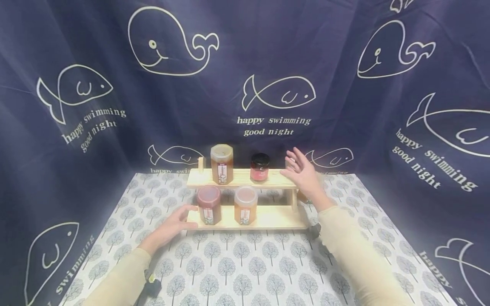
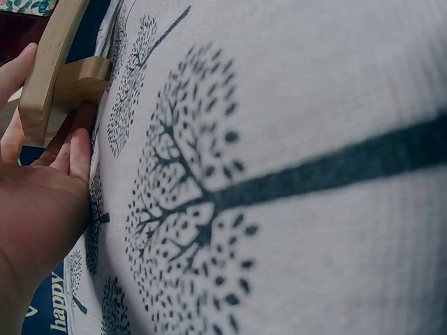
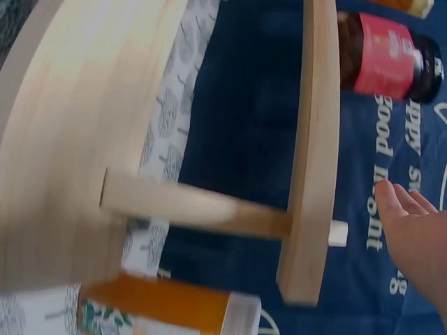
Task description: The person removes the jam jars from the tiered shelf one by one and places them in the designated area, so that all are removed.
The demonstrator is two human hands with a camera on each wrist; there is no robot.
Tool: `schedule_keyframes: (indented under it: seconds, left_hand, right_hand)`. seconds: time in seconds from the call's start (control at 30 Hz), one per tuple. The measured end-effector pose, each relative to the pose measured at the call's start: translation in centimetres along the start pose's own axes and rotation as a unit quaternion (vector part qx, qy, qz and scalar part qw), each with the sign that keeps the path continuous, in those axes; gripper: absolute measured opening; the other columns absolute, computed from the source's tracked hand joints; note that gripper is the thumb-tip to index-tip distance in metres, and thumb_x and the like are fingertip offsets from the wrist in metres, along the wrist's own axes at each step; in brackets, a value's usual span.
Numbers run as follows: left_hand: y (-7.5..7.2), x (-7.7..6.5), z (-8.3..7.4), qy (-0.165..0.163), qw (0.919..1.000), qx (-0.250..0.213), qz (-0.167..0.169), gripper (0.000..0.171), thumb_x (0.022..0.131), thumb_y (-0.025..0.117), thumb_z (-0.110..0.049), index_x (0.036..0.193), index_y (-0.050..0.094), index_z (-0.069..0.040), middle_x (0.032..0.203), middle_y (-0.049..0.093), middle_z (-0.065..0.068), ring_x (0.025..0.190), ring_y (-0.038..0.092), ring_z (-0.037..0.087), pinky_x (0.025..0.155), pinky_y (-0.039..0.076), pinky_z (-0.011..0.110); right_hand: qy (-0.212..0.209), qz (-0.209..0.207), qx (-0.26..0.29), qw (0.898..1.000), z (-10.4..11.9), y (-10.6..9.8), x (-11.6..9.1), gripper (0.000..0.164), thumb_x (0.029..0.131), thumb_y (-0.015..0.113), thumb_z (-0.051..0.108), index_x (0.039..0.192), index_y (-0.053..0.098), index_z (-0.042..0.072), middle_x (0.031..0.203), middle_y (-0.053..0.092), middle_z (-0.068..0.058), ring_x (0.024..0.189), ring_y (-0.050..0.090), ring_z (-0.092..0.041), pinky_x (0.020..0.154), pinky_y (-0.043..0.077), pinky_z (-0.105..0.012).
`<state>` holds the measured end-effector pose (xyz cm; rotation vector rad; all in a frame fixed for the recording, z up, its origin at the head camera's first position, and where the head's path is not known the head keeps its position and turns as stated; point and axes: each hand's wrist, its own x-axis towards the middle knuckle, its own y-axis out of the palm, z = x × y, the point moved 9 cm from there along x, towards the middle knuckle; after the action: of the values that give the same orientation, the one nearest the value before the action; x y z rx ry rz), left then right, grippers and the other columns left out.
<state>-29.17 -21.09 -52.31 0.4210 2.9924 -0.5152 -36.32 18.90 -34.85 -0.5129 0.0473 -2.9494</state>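
A two-tier wooden display rack (image 1: 281, 214) stands on the cloth. My left hand (image 1: 177, 222) grips the left end of its lower board; in the left wrist view the thumb and fingers (image 2: 81, 150) lie on either side of the wood (image 2: 43, 98). My right hand (image 1: 306, 176) is raised with loosely spread fingers at the right end of the upper board, holding nothing. On that board stand a tall amber honey jar (image 1: 222, 165) and a small jar with a black lid and red label (image 1: 260, 168). Below are a dark reddish jar (image 1: 209, 206) and a lighter amber jar (image 1: 246, 206).
Another amber jar (image 3: 174, 307) stands beside the right end of the rack, mostly hidden behind my right arm in the head view. A tree-print cloth (image 1: 226, 267) covers the table. Dark blue curtains (image 1: 268, 55) with whales and fish enclose it behind and at the sides.
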Motion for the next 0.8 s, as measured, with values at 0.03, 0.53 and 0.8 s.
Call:
schedule_keyframes:
  seconds: [0.03, 0.53, 0.8]
  left_hand:
    - [0.1, 0.0, 0.0, 0.000, 1.0000, -0.003, 0.000, 0.071, 0.084, 0.080, -0.034, 0.144, 0.047, -0.016, 0.156, 0.040, 0.011, 0.146, 0.031, 0.038, 0.119, 0.020, 0.061]
    - [0.0, 0.0, 0.2, 0.012, 0.9998, -0.012, -0.004, 0.070, 0.083, 0.080, -0.031, 0.143, 0.048, -0.015, 0.155, 0.040, 0.013, 0.146, 0.032, 0.038, 0.120, 0.018, 0.061]
    - [0.0, 0.3, 0.8, 0.004, 0.9996, -0.027, -0.002, 0.072, 0.081, 0.082, -0.034, 0.143, 0.049, -0.020, 0.155, 0.041, 0.007, 0.147, 0.032, 0.034, 0.120, 0.019, 0.060]
  right_hand:
    - [0.002, 0.003, -0.004, 1.000, -0.2, 0.4, 0.0, 0.092, 0.086, 0.069, -0.008, 0.159, 0.015, 0.000, 0.159, 0.033, -0.021, 0.146, 0.035, -0.035, 0.115, 0.037, -0.041]
    - [0.026, -0.013, -0.108, 0.994, -2.2, 6.7, 1.1, 0.079, 0.078, 0.087, 0.010, 0.146, 0.047, 0.002, 0.130, 0.063, -0.019, 0.122, 0.060, -0.032, 0.107, 0.047, -0.041]
    - [0.039, -0.071, -0.208, 0.975, -2.7, 6.6, 0.9, 0.058, 0.074, 0.090, 0.020, 0.123, 0.062, 0.003, 0.101, 0.070, -0.014, 0.092, 0.065, -0.028, 0.084, 0.055, -0.041]
